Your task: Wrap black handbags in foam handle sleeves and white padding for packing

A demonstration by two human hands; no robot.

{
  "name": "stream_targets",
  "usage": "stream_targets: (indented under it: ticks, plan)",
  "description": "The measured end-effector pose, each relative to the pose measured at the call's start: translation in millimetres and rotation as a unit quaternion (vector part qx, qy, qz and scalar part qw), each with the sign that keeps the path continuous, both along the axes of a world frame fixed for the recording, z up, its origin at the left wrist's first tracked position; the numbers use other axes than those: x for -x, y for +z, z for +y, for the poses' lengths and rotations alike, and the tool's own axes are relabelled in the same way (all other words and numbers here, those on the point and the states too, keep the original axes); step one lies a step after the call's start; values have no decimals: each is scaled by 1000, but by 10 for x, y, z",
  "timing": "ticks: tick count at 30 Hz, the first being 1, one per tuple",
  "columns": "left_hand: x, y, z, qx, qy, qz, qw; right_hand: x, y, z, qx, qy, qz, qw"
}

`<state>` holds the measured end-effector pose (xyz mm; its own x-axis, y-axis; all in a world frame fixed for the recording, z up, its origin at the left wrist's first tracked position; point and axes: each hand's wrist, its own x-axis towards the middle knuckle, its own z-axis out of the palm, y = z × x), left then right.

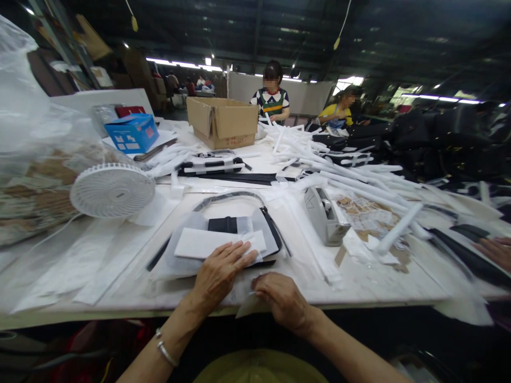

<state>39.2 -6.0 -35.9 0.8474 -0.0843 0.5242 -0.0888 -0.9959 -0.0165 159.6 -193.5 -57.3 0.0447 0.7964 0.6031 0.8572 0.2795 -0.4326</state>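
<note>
Factory lights hang above your white table [383,287], where a black bag [227,225] with a looped strap [227,196] lies flat under clear film [167,268] and a white card [207,243], close to the near edge. Your left hand [221,274] presses spread on the card's near corner, while your right hand [283,303] curls at the table edge, pinching a pale corner of the film. Just right of the bag sits a grey tape dispenser [324,215]; a round white fan [112,190] rests farther left.

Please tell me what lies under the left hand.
A white card lies under the left hand, on a black bag; the card's surface beneath the palm is hidden.
</note>
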Motion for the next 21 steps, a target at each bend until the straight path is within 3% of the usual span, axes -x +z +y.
stream_targets:
  ticks: [5, 10, 15, 18, 21]
  plan:
    - [-15, -6, -8, 4, 8, 7, 1000, 45, -40, -49, 28, -19, 5, 999]
    - [-9, -58, -17, 0, 18, 8, 1000, 83, 44, -56, 69, -20, -4, 997]
    - [-3, -72, -27, 8, 22, 14, 1000, 39, 160, -271, 162, 62, -75, 982]
    - [-9, -65, -26, 9, 18, 17, 1000, -11, 107, -426, 199, 17, -177, 964]
    - [-12, -50, -25, 3, 16, 8, 1000, -38, -19, -424, 170, -59, -211, 961]
